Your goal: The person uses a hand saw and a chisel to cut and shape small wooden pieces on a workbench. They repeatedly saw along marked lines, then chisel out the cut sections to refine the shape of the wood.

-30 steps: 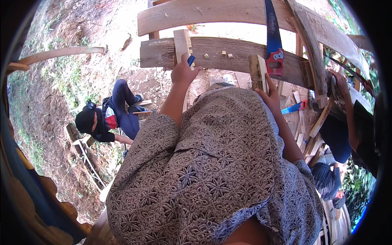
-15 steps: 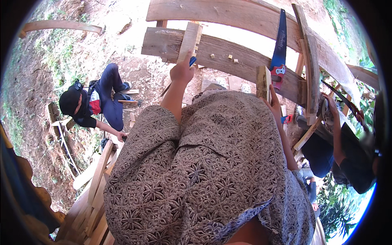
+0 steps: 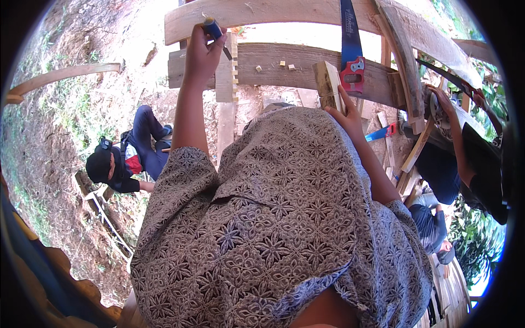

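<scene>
Your left hand [image 3: 202, 54] grips a chisel [image 3: 213, 28]; right hand [image 3: 350, 117] grasps a wooden block [image 3: 327, 83]. Notched timber [image 3: 225, 82] on the desk [image 3: 268, 53], just beside left hand: could skid if struck, right hand not bracing it.

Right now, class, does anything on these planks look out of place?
Slightly: the red-handled saw lies across the gap between upper plank and lower plank, near the right hand, rather than set aside; wood cubes lie scattered on the latter like offcuts.

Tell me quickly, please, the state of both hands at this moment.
Left hand: closed, holding a blue-handled tool.
Right hand: holding a wooden block near its lower end.
</scene>
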The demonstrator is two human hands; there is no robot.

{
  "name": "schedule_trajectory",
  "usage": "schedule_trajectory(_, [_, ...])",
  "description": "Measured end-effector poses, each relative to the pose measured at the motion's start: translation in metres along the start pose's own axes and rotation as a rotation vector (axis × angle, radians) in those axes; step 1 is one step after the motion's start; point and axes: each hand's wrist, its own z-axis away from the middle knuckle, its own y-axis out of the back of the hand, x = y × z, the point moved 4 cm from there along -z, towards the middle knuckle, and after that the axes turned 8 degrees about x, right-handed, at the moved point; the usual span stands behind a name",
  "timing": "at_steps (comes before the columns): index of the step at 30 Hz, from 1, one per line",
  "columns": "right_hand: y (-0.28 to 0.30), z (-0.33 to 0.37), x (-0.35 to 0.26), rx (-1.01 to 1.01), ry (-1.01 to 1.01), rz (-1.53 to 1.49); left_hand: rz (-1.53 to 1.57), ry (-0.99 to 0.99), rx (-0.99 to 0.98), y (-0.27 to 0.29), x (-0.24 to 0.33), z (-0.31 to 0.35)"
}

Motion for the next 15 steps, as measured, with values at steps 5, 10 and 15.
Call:
schedule_trajectory(5, [-0.001, 0.002, -0.002, 0.052, 0.008, -0.022, -0.097, 0.038, -0.035, -0.013, 0.003, -0.014])
schedule_trajectory(10, [-0.002, 0.002, 0.003, 0.101, -0.007, -0.007, -0.073, 0.043, -0.022, -0.022, -0.010, -0.006])
schedule_trajectory(15, [-0.005, 0.002, 0.011, 0.097, -0.055, -0.030, -0.036, 0.011, -0.020, -0.027, -0.020, -0.008])
